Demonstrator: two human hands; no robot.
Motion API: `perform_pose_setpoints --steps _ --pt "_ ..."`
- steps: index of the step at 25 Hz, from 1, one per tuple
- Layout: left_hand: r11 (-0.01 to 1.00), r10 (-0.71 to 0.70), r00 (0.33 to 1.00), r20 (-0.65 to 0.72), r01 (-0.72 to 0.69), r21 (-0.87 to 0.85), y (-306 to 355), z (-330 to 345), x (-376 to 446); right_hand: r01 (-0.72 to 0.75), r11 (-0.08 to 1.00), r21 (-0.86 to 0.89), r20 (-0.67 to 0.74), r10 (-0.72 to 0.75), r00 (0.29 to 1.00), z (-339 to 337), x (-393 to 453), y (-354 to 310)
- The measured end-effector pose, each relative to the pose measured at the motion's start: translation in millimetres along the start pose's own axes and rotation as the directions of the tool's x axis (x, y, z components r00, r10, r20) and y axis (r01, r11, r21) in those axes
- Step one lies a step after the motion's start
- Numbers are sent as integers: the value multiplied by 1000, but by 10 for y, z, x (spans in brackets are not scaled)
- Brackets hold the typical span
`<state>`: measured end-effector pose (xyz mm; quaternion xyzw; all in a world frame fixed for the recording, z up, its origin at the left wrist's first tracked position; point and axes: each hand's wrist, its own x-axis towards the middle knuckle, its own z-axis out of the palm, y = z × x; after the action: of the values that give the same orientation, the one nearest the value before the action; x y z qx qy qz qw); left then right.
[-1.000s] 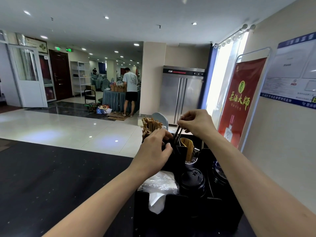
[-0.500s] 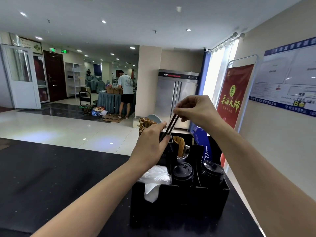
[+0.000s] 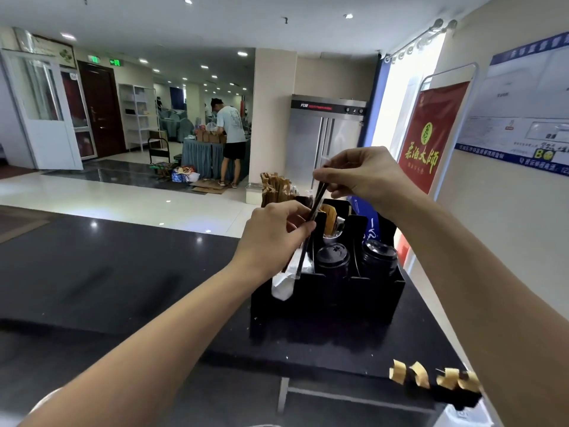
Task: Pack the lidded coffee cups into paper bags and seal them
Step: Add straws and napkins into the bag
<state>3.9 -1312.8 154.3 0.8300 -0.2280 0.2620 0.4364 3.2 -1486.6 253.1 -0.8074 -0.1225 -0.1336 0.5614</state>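
A black bench (image 3: 107, 272) fills the lower half of the frame, its far edge meeting a pale tiled floor and its right end stopping short of the wall. Both forearms reach from the bottom corners toward a black divided organizer (image 3: 326, 300) at centre right. The right hand (image 3: 366, 177), raised above the organizer, pinches the top of dark thin straws (image 3: 311, 220) between curled fingertips; the left hand (image 3: 274, 238), lower and just left, grips the same straws partway down with thumb and fingers closed round them. The straws slant down into the organizer's left side, beside crumpled white plastic (image 3: 284, 285). Two lidded coffee cups (image 3: 332, 257) stand side by side in the organizer's front compartments, close under the hands. Brown paper sleeves (image 3: 274, 189) rise behind the left hand. A red banner (image 3: 431, 137) leans at the wall on the right, a steel refrigerator (image 3: 326, 134) stands behind, and a person (image 3: 229, 140) works at a draped table in the distance.
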Motion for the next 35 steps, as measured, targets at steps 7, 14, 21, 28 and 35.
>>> perform_pose_setpoints --steps 7,14,21,28,35 --pt "986 -87 993 79 97 -138 97 -234 -567 -123 967 221 189 81 979 136 -523 69" --pt "948 -123 974 190 172 -268 155 -387 -1183 -106 966 235 239 48 970 303 -1174 244" --pt "944 -96 950 296 181 -277 151 -395 -1725 -70 982 176 247 25 969 400 -1747 458" --pt "966 -48 914 402 145 -216 41 -307 -2210 -45 992 120 277 10 961 537 -2252 693" --pt "996 62 894 444 -82 27 -146 -168 -2507 -46 997 58 277 28 960 695 -2581 968"
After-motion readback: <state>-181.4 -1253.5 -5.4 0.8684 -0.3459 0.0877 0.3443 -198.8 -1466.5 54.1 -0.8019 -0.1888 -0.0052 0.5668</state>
